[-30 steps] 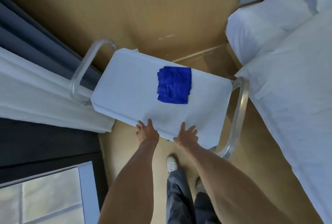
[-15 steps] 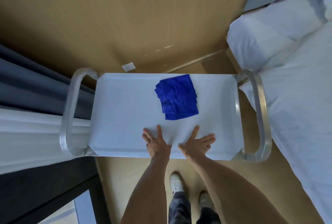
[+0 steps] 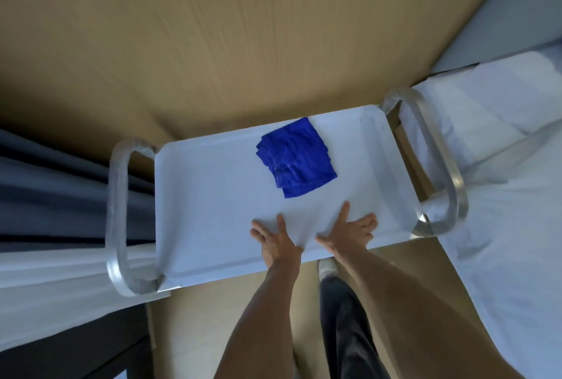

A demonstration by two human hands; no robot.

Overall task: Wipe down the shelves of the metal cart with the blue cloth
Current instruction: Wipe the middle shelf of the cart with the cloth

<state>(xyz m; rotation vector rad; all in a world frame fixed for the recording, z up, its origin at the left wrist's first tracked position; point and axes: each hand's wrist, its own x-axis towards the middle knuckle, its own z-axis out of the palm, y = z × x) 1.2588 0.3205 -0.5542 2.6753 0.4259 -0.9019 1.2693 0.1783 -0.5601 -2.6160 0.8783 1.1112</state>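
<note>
The metal cart's top shelf (image 3: 213, 196) is pale and flat, with a curved steel handle at each end. A folded blue cloth (image 3: 296, 161) lies on the shelf, right of its middle. My left hand (image 3: 275, 240) rests flat on the shelf near its front edge, fingers spread. Just to its right, my right hand (image 3: 349, 231) also lies flat with fingers spread, its fingertips a little short of the cloth. Neither hand touches the cloth. The lower shelves are hidden under the top one.
A bed with white sheets (image 3: 511, 196) stands close against the cart's right handle (image 3: 438, 159). White and grey curtains (image 3: 54, 226) hang by the left handle (image 3: 117, 220). A wooden wall panel (image 3: 243, 44) is behind the cart. My legs and a shoe (image 3: 327, 267) are below its front edge.
The cart has swung round from a slanted position to lie roughly square in front of me. Both hands slid from its front edge onto the shelf surface, closer to the cloth.
</note>
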